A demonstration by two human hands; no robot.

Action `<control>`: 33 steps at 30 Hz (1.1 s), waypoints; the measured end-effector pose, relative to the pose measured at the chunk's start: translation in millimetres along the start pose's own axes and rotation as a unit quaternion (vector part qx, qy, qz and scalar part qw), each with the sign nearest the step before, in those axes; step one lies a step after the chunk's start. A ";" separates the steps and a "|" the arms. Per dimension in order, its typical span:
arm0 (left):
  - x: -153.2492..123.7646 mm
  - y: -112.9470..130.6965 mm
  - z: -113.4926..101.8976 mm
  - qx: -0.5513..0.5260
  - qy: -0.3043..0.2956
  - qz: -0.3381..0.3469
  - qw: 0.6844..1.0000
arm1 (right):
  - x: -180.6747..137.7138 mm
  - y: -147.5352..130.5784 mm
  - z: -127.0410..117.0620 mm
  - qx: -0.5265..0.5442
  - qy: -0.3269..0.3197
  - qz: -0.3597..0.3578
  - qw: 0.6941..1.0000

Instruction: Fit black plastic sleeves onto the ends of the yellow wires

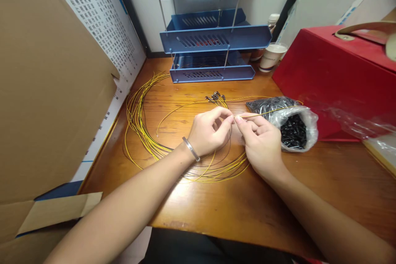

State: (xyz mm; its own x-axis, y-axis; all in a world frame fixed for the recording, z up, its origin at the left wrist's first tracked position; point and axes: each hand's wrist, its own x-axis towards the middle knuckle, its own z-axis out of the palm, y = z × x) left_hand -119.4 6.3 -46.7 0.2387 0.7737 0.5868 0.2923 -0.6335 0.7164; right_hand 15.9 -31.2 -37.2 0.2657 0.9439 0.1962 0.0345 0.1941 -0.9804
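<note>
Left hand (212, 129) and right hand (262, 140), nearly touching, both pinch a thin yellow wire (268, 111).

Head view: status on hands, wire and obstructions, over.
Right hand pinching yellow wire. Left hand pinched alongside, contents too small to tell. Open bag of black pieces beside right hand; nothing visibly blocking.
</note>
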 end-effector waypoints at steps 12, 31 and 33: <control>0.8 1.1 -1.6 -0.007 -0.016 -0.026 1.000 | 0.4 -0.3 -0.1 -0.045 -0.003 -0.024 0.999; -0.1 -4.9 -2.3 -0.031 -0.050 -0.040 0.997 | -1.7 -2.5 1.1 -0.032 -0.005 -0.030 0.999; 0.6 -4.6 -2.5 -0.021 -0.044 -0.032 0.998 | -1.8 -2.8 1.2 -0.029 -0.006 -0.029 0.999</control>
State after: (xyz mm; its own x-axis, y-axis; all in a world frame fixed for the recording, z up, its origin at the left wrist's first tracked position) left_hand -122.9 9.7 -48.7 0.3020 0.8090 0.5042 0.2716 -0.5801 0.7680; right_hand 14.1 -33.1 -34.8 0.2506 0.9348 0.2519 0.1050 0.2324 -0.9669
